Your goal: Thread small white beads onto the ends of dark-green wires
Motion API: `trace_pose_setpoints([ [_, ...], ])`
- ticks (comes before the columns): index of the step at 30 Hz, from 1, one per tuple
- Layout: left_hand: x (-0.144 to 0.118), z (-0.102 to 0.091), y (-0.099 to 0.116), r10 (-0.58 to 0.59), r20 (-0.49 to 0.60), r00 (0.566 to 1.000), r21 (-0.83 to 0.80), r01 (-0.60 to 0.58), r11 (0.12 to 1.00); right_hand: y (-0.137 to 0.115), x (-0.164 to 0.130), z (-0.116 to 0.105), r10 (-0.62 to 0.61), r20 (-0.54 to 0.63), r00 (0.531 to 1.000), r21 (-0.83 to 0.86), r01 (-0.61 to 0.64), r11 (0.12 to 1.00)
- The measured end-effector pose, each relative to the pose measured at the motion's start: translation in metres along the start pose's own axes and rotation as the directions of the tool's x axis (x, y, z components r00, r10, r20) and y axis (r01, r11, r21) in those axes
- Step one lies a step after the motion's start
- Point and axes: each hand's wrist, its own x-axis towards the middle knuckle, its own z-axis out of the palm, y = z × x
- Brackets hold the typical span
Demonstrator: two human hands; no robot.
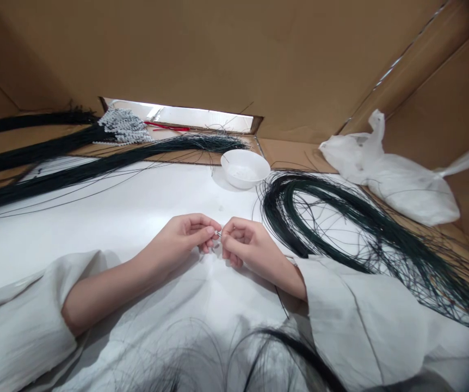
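Note:
My left hand [189, 234] and my right hand [250, 239] meet low over the middle of the white table, fingertips almost touching. A tiny white piece [217, 233], too small to name, is pinched between my left thumb and forefinger. My right thumb and forefinger close on what looks like the end of a thin dark strand, touching the white piece. Part of a dark strand [282, 302] shows below my right forearm. Beyond the hands stands a white bowl [246, 169] with small pale bits inside.
A looped bundle of dark green strands [340, 204] lies at right. Long dark bundles [108, 167] stretch across the left, one tipped with many small white pieces [123, 126]. White plastic bags [406, 182] rest against the cardboard wall [291, 65]. Red strips [167, 127] lie near its slot.

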Motion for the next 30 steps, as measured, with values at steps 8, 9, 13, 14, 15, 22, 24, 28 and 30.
trace_pose_setpoints([
  [8,-0.0002,0.0008,0.0011,0.002,-0.005,1.000,-0.004,-0.002,1.000,0.0000,-0.0003,-0.0003,0.016,0.001,1.000,0.001,-0.016,1.000],
  [9,-0.0003,0.0008,0.0011,0.001,-0.008,1.000,-0.002,-0.001,1.000,-0.0002,0.0000,-0.0003,0.021,0.001,1.000,0.002,-0.021,1.000],
  [13,-0.0005,0.0007,0.0015,0.005,-0.008,1.000,-0.003,-0.005,1.000,-0.0008,0.0012,0.0000,0.031,0.003,1.000,0.005,-0.031,1.000],
  [14,-0.0005,0.0006,0.0016,0.004,-0.006,1.000,-0.006,-0.004,1.000,-0.0009,0.0014,0.0000,0.033,0.002,0.999,0.005,-0.033,0.999],
  [15,-0.0004,0.0005,0.0016,0.003,-0.005,1.000,-0.008,-0.003,1.000,-0.0010,0.0015,0.0000,0.034,0.003,0.999,0.005,-0.034,0.999],
  [22,-0.0002,0.0010,0.0008,0.001,-0.004,1.000,-0.026,-0.002,1.000,-0.0006,0.0009,-0.0009,0.039,0.008,0.999,0.006,-0.039,0.999],
  [24,-0.0001,0.0013,0.0007,-0.004,-0.008,1.000,-0.033,0.004,0.999,-0.0009,0.0011,-0.0009,0.039,0.011,0.999,0.010,-0.039,0.999],
  [28,0.0001,0.0012,0.0006,-0.004,-0.008,1.000,-0.031,0.004,1.000,-0.0026,0.0018,0.0001,0.058,0.006,0.998,0.019,-0.058,0.998],
  [30,-0.0003,0.0010,0.0006,-0.003,-0.008,1.000,-0.029,0.003,1.000,-0.0032,0.0019,0.0005,0.061,0.004,0.998,0.020,-0.062,0.998],
])
